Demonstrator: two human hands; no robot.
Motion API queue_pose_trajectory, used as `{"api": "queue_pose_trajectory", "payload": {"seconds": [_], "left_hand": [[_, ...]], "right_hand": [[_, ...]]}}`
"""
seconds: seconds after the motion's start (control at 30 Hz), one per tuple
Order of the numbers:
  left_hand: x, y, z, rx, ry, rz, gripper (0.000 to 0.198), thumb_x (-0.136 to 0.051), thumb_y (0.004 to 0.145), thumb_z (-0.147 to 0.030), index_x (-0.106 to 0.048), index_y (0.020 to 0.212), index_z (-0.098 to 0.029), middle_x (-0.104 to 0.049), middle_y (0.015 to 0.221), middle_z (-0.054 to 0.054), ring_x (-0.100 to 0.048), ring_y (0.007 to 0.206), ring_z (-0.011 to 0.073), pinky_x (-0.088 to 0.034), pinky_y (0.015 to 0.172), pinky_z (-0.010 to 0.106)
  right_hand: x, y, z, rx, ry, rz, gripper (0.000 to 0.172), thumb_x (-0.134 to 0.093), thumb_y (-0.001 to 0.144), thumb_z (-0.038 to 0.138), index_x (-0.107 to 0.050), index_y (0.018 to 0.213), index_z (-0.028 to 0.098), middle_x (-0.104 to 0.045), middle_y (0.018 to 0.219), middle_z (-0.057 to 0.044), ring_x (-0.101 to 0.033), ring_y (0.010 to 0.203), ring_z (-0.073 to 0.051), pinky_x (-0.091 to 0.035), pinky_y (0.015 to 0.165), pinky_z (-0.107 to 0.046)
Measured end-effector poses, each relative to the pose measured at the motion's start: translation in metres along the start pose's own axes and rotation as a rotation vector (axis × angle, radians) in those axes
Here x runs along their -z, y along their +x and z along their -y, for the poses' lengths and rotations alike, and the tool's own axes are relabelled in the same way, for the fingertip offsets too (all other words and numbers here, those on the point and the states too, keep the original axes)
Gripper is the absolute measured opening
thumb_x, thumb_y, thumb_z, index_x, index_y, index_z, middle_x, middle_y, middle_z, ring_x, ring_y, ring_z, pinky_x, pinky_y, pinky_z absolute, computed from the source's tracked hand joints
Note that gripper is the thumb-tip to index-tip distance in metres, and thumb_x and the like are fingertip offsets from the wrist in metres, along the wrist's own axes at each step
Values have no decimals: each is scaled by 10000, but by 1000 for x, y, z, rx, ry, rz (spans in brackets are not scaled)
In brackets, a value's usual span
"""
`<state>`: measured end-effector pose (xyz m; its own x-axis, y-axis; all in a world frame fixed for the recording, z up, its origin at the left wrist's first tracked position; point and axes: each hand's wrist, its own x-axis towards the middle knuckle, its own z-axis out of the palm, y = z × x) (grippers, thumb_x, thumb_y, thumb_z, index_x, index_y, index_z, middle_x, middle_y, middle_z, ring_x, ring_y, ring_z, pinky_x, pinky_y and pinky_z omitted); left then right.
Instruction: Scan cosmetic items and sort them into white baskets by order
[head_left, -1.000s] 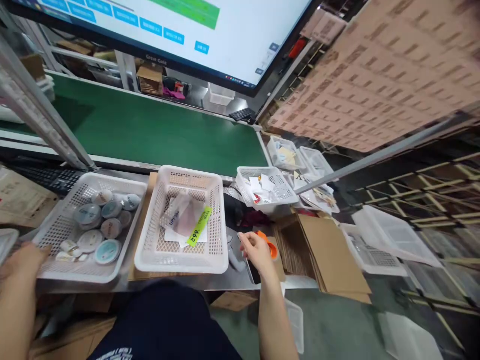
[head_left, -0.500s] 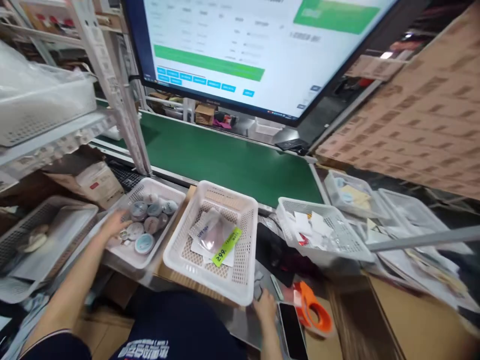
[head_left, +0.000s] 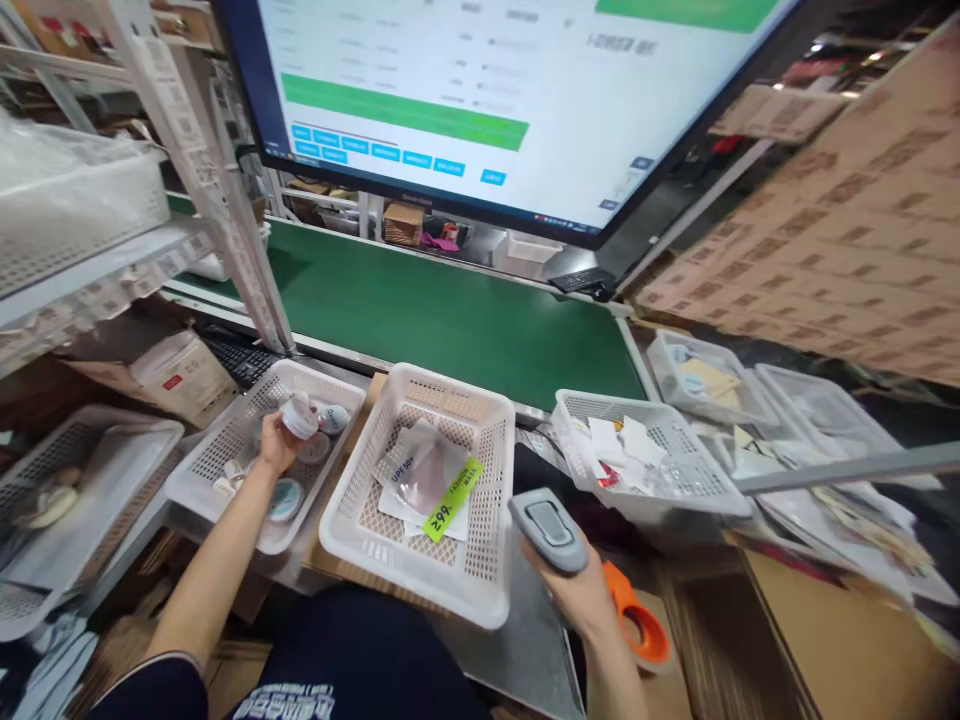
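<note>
My left hand (head_left: 279, 446) is closed around a small round jar (head_left: 300, 416) with a pale lid, over the left white basket (head_left: 187, 490). Several more round tubs lie in that basket, among them a tub with a blue-rimmed lid (head_left: 286, 499). In my right hand (head_left: 577, 590) a grey handheld barcode scanner (head_left: 550, 530) is gripped, raised to the right of the middle white basket (head_left: 337, 540). That middle basket holds a clear mask packet (head_left: 420, 475) with a green label, lying on white paper.
A monitor (head_left: 450, 120) hangs over a green conveyor belt (head_left: 442, 300). To the right stands a white basket (head_left: 697, 490) of cards and packets. An orange tape dispenser (head_left: 637, 620) lies beside my right forearm. A metal shelf post (head_left: 202, 170) rises at left.
My left hand has moved inward across the basket and picked up a round jar. My right hand has lifted the scanner from beside the middle basket. The camera view has shifted slightly.
</note>
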<state>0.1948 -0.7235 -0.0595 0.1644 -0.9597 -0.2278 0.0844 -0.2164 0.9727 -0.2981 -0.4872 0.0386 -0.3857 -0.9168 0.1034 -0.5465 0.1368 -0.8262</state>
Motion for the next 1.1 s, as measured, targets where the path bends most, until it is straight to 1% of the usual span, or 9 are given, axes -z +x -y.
{"api": "queue_pose_trajectory", "payload": {"seconds": [0.1,0.23,0.37,0.53,0.6,0.7,0.8,0.93,1.1], "left_hand": [[-39,-14,-46,131,-565,325,797,-615,850,-656,-666,1495,-191,-785,1412,185,-785,1233,408,-692,884,474],[-90,-34,-80,302,-695,727,858,-739,862,-622,-658,1588,-171,-792,1446,181,-744,1373,437,-701,998,511],[-121,-47,-72,335,-602,881,948,-799,885,-772,-693,1585,-141,-797,1450,209,-739,1398,470,-708,993,508],[-135,-59,-43,295,-293,837,840,-814,908,-770,-784,1458,-135,-820,1405,208,-743,1402,452,-616,1197,562],[-131,-46,-32,115,-112,677,742,-814,928,-734,-807,1401,-162,-836,1359,198,-743,1402,426,-574,1256,561],[-100,-4,-17,-259,153,249,539,-695,1042,-515,-734,1470,-189,-789,1451,191,-734,1409,363,-554,1281,534],[-50,39,0,-326,565,-56,444,-634,987,-236,-690,1416,-134,-708,1530,244,-675,1472,365,-517,1302,525],[3,53,29,-180,841,-10,234,-711,830,-78,-724,1058,-129,-781,1189,214,-673,1406,450,-470,1274,637],[18,40,53,-187,937,64,152,-612,967,-111,-712,1064,-173,-776,1185,213,-697,1372,440,-477,1271,654]], "right_hand": [[-17,4,87,297,-151,356,201,-753,796,308,-663,965,247,-722,1030,-80,-699,876,-264,-572,764,-370],[-56,18,163,346,-448,592,373,-781,786,202,-620,1122,226,-656,1183,-97,-659,947,-261,-496,777,-351],[-71,29,176,283,-556,643,410,-780,863,254,-593,1227,230,-644,1259,-97,-640,932,-244,-432,758,-345],[-59,17,148,265,-511,602,306,-749,856,185,-557,1088,242,-645,1118,-61,-642,932,-246,-410,769,-333],[-50,8,131,260,-450,578,310,-732,821,139,-562,1057,246,-649,1074,-51,-651,913,-244,-422,769,-323],[-38,-1,107,249,-341,536,288,-687,818,106,-608,1058,244,-663,1036,-52,-682,891,-248,-475,773,-320],[-32,-5,95,218,-278,518,280,-666,818,110,-644,1065,239,-675,1043,-61,-713,890,-263,-516,769,-333],[-42,-3,103,205,-280,529,301,-673,808,117,-638,1087,227,-661,1088,-81,-712,934,-284,-531,806,-363],[-69,13,132,244,-299,578,329,-712,796,111,-585,1075,231,-613,1100,-69,-651,950,-266,-477,799,-340]]}}
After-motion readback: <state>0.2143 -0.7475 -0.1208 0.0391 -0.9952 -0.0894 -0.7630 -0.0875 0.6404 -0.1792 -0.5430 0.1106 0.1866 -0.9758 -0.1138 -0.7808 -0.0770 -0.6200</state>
